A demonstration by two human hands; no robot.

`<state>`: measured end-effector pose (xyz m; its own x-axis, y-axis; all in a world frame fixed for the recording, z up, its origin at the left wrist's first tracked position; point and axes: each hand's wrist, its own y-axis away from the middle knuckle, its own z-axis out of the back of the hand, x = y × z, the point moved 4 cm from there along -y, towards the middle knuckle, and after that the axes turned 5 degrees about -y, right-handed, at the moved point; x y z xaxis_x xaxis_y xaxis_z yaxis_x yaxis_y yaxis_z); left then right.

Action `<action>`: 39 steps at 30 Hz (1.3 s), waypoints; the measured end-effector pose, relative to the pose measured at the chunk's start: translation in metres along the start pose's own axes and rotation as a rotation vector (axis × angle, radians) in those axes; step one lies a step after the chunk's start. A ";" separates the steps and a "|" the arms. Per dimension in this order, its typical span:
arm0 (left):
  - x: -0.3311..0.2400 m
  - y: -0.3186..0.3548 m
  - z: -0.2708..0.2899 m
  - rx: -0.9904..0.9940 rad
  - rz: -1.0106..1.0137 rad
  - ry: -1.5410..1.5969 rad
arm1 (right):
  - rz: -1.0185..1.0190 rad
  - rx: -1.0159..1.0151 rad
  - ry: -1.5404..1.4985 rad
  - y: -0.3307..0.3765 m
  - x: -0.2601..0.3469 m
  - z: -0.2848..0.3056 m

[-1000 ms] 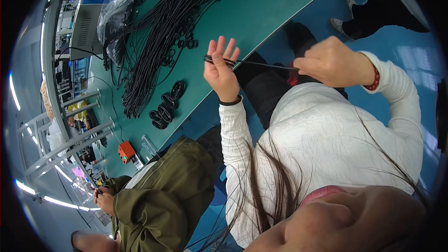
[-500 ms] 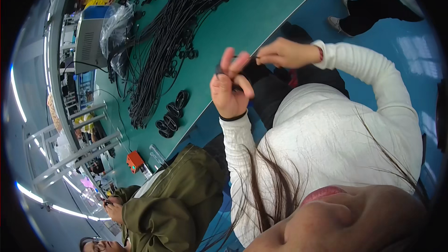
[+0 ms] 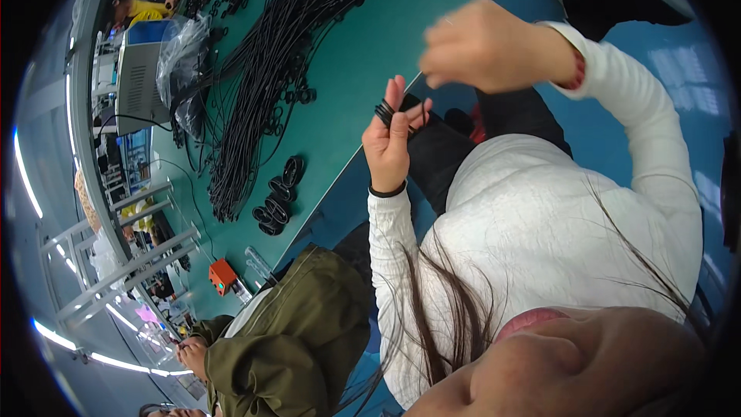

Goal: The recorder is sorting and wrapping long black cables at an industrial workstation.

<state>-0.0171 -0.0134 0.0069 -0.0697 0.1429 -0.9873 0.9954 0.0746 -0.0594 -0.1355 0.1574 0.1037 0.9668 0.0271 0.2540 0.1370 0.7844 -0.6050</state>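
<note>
Half a second ago the right hand [image 3: 486, 46] was close beside the left fingers; now it is raised and apart from them, up and to the right, looking larger and blurred. Its fingers are curled, but the blur hides whether that grip has anything in it, so I cannot tell. The left hand [image 3: 390, 143] is steadier than in the earlier frame: the spread, smeared fingers now stand up clearly, palm toward the view. A black cable coil [image 3: 384, 113] is looped around these fingers near the thumb, and the left grip is closed on it; the coil is in front of the table's near edge, over the person's lap. The four black wound coils [image 3: 278, 197] on the green table [image 3: 347, 69] lie in the same row as before.

Beyond that row spreads a long bundle of loose black cables [image 3: 258, 100], with small black rings [image 3: 299, 96] along its side. A clear plastic bag [image 3: 181, 62] lies between the bundle and a grey machine [image 3: 137, 77]. Farther down the table are an orange box [image 3: 222, 276] and a clear tube [image 3: 258, 264]. A co-worker's olive sleeve [image 3: 255, 355] covers part of the view at lower left, and the raised right hand blocks part of the table's edge.
</note>
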 end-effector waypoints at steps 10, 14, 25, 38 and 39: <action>0.003 0.002 0.022 -0.206 0.088 0.334 | 0.256 -0.068 -0.156 -0.014 0.030 -0.005; 0.005 0.001 0.012 -0.152 0.104 0.201 | 0.314 -0.050 -0.032 -0.010 0.041 -0.005; -0.022 0.008 -0.009 0.221 0.017 0.360 | -0.448 -0.011 -0.690 0.039 -0.041 -0.099; -0.009 -0.010 -0.012 -0.289 -0.177 -0.083 | -0.079 0.383 0.096 0.022 0.044 -0.034; -0.004 -0.010 -0.012 -0.277 -0.175 -0.077 | -0.006 0.311 0.124 0.016 0.040 -0.030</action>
<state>-0.0277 -0.0027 0.0136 -0.2222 0.0304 -0.9745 0.9127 0.3579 -0.1970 -0.0879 0.1520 0.0814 0.9877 -0.0384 0.1513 0.0884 0.9364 -0.3397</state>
